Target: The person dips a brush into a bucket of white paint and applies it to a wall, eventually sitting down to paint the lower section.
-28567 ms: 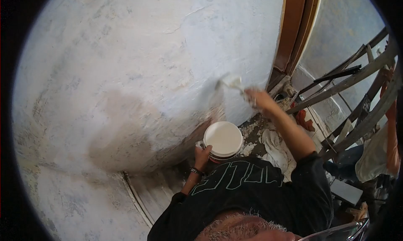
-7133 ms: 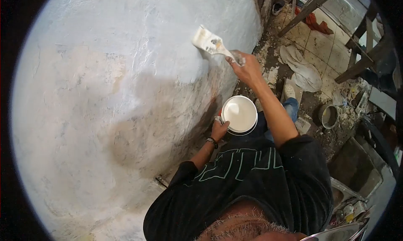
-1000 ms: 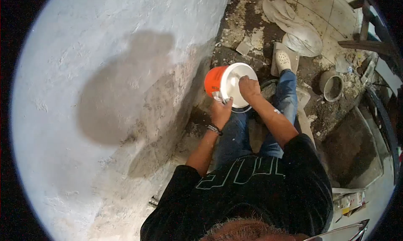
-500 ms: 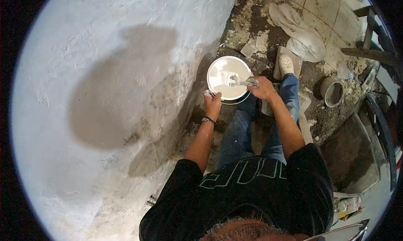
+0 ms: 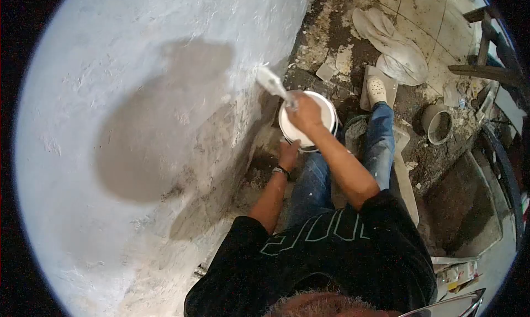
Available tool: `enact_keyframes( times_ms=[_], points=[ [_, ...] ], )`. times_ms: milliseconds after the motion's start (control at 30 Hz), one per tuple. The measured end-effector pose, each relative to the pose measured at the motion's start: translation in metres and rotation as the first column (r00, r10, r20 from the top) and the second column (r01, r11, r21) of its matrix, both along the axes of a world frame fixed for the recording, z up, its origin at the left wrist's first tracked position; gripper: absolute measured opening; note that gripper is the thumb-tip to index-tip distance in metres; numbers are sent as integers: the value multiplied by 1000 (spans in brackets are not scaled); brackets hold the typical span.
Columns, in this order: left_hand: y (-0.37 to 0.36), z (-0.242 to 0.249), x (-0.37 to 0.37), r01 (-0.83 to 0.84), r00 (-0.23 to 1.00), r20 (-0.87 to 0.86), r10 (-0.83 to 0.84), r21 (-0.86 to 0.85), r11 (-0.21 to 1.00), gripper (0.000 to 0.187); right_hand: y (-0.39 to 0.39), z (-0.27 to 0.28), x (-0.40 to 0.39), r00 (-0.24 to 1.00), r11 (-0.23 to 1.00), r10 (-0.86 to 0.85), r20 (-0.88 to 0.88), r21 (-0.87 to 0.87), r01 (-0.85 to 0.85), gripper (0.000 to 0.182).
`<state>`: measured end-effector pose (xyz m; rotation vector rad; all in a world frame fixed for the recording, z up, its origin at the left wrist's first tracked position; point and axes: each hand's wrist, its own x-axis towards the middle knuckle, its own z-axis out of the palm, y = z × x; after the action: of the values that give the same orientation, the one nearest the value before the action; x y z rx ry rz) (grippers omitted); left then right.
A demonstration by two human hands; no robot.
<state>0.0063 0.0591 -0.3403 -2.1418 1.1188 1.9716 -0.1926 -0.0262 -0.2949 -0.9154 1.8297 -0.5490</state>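
Observation:
My right hand point(image 5: 304, 114) is closed around the handle of a paint brush point(image 5: 271, 81), its bristle end coated in white and close to the wall point(image 5: 165, 123). Whether the bristles touch the wall I cannot tell. Under that hand is a white bucket point(image 5: 326, 110) of white paint, partly hidden by the hand and forearm. My left hand point(image 5: 289, 153) grips the near-left rim of the bucket, the thumb showing at the edge. The wall is white and pale blue above, with grey-brown bare patches lower down.
On the dirty floor lie a whitish cloth point(image 5: 395, 52), a small round pot point(image 5: 439, 125) and a large grey trough point(image 5: 464, 206). Wooden bars point(image 5: 480, 69) jut in at the upper right. My shoe point(image 5: 376, 89) rests on a flat slab.
The brush has come out of the bucket and moved left to the wall with my right hand. My left hand and the bucket have shifted slightly down and right.

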Motion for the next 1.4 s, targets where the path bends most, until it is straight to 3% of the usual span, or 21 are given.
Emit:
enact_keyframes(
  times_ms=[67,100,167,233,333,433,533,567,633,733,800,900,967,1033,1133,1200,1400],
  points=[
    [20,9,-8,128,988,91,-124,-32,991,32,6,17,13,997,995,63,47,-86,-59,41],
    [29,16,-11,209,967,160,-196,-70,975,35,16,17,17,998,983,24,66,-181,-12,40],
    [52,14,-1,433,889,192,-415,-58,900,43,27,20,5,991,998,-21,131,-49,28,38],
    [75,3,6,518,847,166,-506,-43,854,49,28,2,-1,991,995,-96,90,46,92,35],
    [98,-8,6,534,835,131,-534,37,845,54,2,-31,-5,976,979,-205,69,15,205,33],
    [108,-11,0,639,721,221,-657,155,754,58,-22,-47,10,982,972,-190,17,-138,190,35],
    [128,-29,11,732,656,220,-722,47,679,61,-6,1,7,988,996,-56,146,-67,67,35],
    [133,-43,23,749,649,112,-752,76,658,66,4,2,5,986,995,-51,157,-73,64,35],
    [94,-9,-10,678,706,99,-701,193,709,69,24,-4,-4,982,994,-36,186,-90,54,35],
    [83,-14,-12,680,684,97,-723,275,680,69,13,-49,-21,980,976,-181,87,139,168,34],
    [76,-19,-14,703,656,98,-748,279,654,70,-8,-100,-24,984,971,-174,43,177,164,33],
    [86,-33,-2,679,687,113,-718,253,689,71,-35,-140,-17,995,991,-105,3,82,104,35],
    [104,-50,13,630,741,145,-656,189,754,70,-34,-129,-7,987,986,-159,18,-39,160,34],
    [111,-56,16,662,711,197,-675,134,737,65,-25,-87,-15,980,962,-199,4,-189,196,33],
    [79,-28,-16,723,594,260,-761,242,647,61,-7,-38,-18,964,970,-131,233,-173,174,35],
    [95,-49,4,763,604,144,-784,183,620,62,0,-7,-6,971,938,-92,222,-308,159,38],
    [111,-53,7,759,621,177,-764,109,642,62,23,63,-17,929,960,-114,352,-202,194,35]
  ],
)
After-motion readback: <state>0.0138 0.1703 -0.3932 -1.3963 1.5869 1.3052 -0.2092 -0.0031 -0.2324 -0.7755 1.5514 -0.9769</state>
